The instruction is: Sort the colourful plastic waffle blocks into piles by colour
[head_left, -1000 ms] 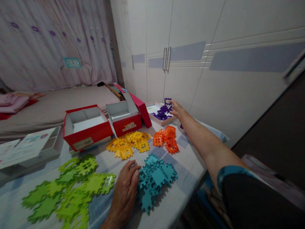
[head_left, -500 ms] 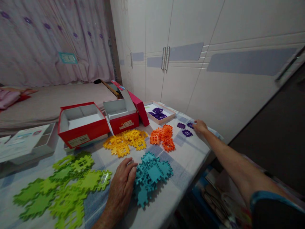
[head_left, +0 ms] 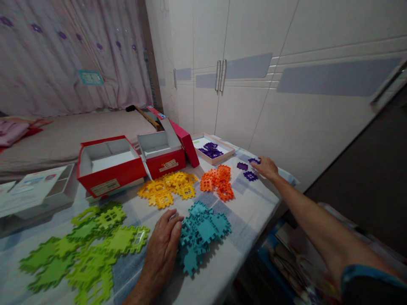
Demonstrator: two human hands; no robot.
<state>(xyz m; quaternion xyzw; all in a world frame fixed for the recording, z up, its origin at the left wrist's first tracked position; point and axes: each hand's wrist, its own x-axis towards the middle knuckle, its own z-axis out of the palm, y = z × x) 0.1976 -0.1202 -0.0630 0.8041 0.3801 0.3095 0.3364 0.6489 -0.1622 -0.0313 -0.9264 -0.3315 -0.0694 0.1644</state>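
Note:
My left hand (head_left: 163,245) lies on the tablecloth with its fingers loosely extended and nothing in them. Its thumb side is right beside a heap of teal interlocking plastic tiles (head_left: 205,231). At the far right corner of the table, my right hand (head_left: 267,167) has its thumb and fingers closed on the edge of a purple interlocking tile (head_left: 254,161). Two more purple tiles lie close by, one a solid-looking plate (head_left: 242,166) and one a window-shaped tile (head_left: 250,176). Several purple tiles (head_left: 210,150) sit in a shallow box lid (head_left: 229,155).
Orange tiles (head_left: 217,181), yellow tiles (head_left: 168,187) and green tiles (head_left: 92,250) lie in separate heaps. Behind them stand two red boxes (head_left: 111,186) (head_left: 167,166) and a leaning red lid (head_left: 190,148). A white box (head_left: 34,190) is at left; a wardrobe (head_left: 241,110) borders the far side.
My right hand has shifted slightly left, and the purple tile at its fingertips has moved a little away from me. My left hand stays in place.

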